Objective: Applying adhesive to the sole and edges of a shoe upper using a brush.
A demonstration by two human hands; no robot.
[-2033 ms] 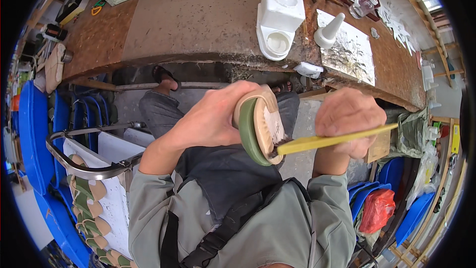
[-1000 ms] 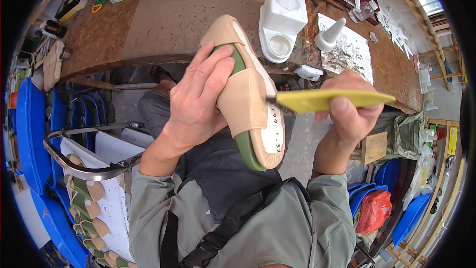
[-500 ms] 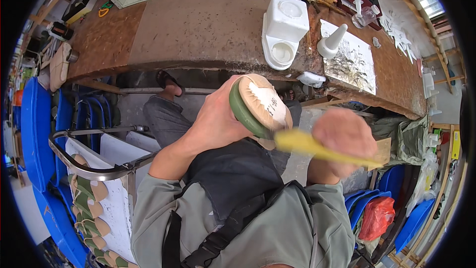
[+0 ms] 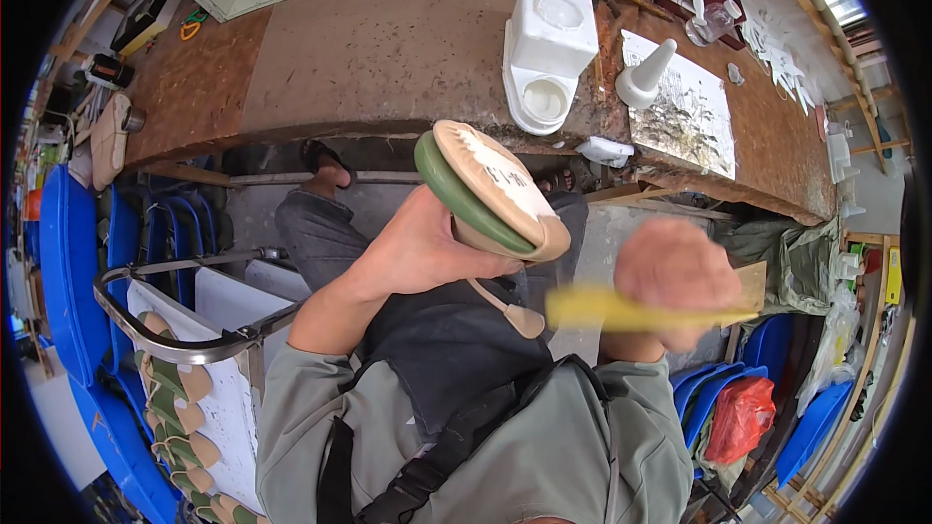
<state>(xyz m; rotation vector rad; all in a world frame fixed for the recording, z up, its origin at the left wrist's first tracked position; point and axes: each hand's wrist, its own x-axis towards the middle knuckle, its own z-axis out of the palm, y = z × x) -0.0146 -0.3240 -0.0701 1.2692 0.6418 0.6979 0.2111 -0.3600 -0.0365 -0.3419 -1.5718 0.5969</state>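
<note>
My left hand (image 4: 413, 247) grips a green and beige shoe (image 4: 485, 199), bottom up, its beige edge gathered in pleats round a white sole patch with dark marks. A thin beige strap with a wide tip (image 4: 524, 321) hangs below it. To the right, my right hand (image 4: 677, 277) is closed round a long, flat yellow tool (image 4: 621, 309). Motion smears both hand and tool, so the tool's exact kind cannot be made out. A gap separates the tool's left end from the shoe.
A brown workbench (image 4: 379, 58) runs across the far side, bearing a white dispenser (image 4: 553, 34) and a white cone-shaped bottle (image 4: 646, 78) on stained paper. At my left stands a metal-framed rack (image 4: 184, 344) with several green and beige shoes. Blue trays (image 4: 73, 262) lie beyond it.
The shoe has tipped and moved up and left, away from the yellow tool. Its strap now hangs in view. My right hand still grips the tool, slightly lower.
</note>
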